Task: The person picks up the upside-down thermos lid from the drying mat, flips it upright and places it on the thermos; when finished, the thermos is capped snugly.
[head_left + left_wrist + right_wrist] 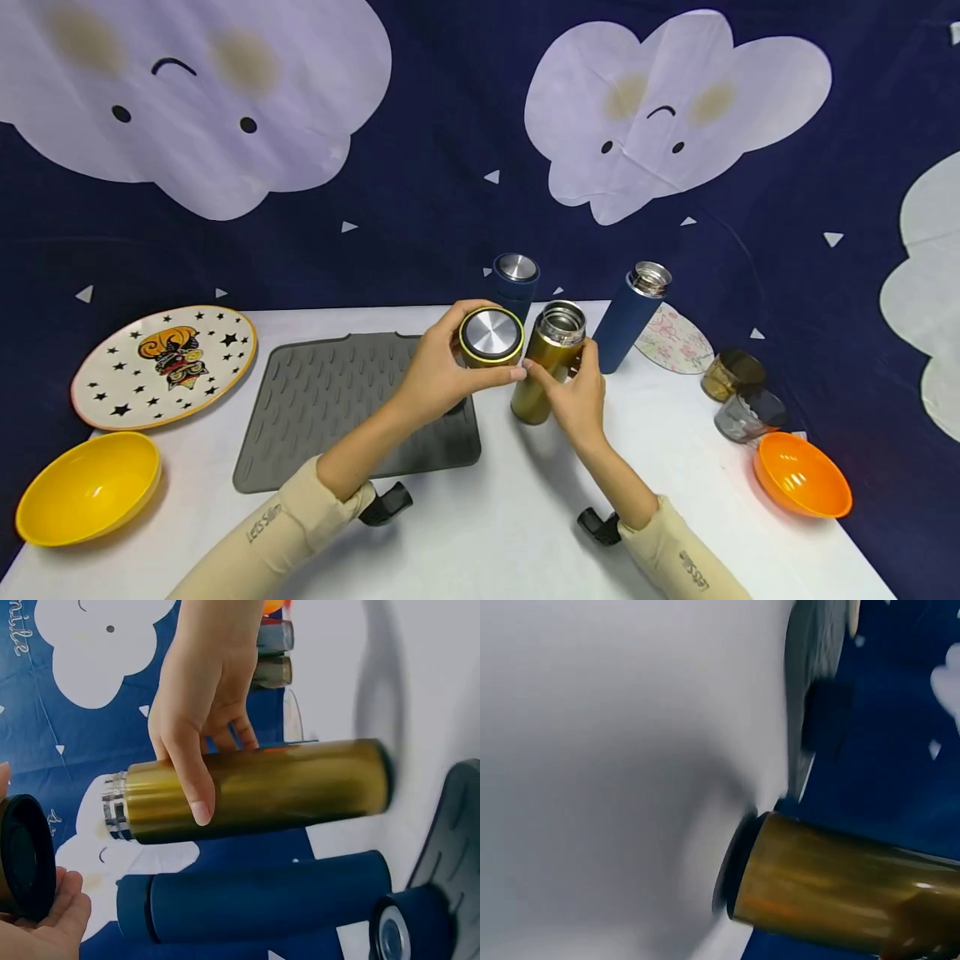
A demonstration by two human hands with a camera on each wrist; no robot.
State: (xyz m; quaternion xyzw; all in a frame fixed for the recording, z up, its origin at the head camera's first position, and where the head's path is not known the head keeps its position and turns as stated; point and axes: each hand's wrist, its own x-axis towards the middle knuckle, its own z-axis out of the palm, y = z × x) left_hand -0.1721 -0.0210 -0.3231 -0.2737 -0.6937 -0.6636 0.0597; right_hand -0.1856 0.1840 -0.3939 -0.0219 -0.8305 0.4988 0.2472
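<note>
My left hand (442, 362) holds the gold flask's cap (491, 333), which has a silver disc on top. In the left wrist view the cap's dark underside (28, 844) shows. My right hand (581, 396) grips the gold vacuum flask (536, 383), its steel mouth uncovered; whether its base touches the table I cannot tell. Behind them a blue flask (517, 287) stands with its cap on. To the right is another blue flask (630, 321), uncapped. A dark blue cap (424, 930) sits on the grey mat (322, 408), mostly hidden by my left arm in the head view.
On the left are a cat-patterned plate (217, 375) and a yellow bowl (90, 492). Along the right side are a floral mat (675, 342), a brown cup (731, 375), a grey cup (750, 415) and an orange bowl (802, 475). A dark blue cloud-print cloth (442, 167) hangs behind.
</note>
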